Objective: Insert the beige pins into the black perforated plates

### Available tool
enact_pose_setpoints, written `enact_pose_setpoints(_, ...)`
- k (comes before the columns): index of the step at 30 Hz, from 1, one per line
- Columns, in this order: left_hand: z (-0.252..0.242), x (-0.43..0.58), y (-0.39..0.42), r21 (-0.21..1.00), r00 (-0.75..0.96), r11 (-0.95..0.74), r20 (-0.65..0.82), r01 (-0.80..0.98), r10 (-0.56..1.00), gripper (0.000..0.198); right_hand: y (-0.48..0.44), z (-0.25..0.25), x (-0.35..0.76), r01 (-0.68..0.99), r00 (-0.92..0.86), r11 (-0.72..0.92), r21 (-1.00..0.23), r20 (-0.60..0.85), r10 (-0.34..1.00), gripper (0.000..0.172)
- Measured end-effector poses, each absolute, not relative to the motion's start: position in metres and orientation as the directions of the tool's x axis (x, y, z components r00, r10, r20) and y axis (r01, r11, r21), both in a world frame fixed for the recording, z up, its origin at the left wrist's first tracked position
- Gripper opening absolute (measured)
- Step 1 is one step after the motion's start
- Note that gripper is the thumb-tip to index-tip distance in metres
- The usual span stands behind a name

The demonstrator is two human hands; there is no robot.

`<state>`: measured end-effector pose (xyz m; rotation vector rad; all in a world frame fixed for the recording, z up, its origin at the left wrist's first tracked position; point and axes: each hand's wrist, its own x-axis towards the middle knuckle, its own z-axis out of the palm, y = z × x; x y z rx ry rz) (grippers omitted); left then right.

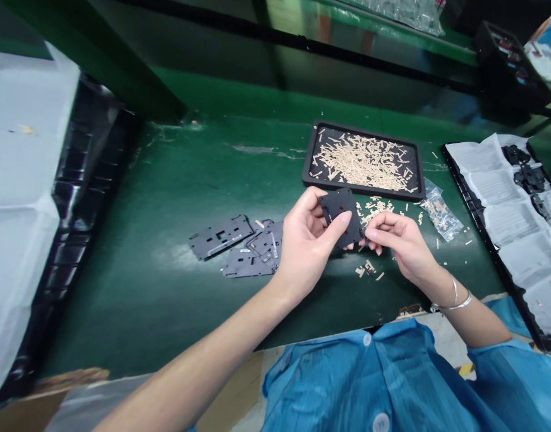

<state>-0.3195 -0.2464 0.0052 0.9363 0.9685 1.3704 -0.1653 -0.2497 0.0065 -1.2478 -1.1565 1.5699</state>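
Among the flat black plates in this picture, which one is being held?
The black plate in the left hand, thumb across its face; the other plates lie together on the green table.

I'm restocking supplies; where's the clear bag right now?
In the head view, the clear bag lies right of centre on the green table, by the near-right corner of the black tray, beyond the right hand.
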Motion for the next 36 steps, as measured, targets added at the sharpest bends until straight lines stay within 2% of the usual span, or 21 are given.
enact_pose_setpoints(13, -0.004, -0.323, -0.242, 0.942, 0.033, -0.052, 0.067, -0.332, 0.997, 0.022, -0.252, 0.006, -0.165, -0.049, -0.175, -0.136, -0.990, -0.125, 0.977, 0.012)
enact_pose_setpoints(36, -0.006, -0.323, -0.241, 0.930, 0.059, -0.097, 0.126, -0.356, 0.990, 0.024, -0.251, 0.010, -0.166, -0.042, -0.194, -0.133, -0.990, -0.123, 0.973, 0.010)
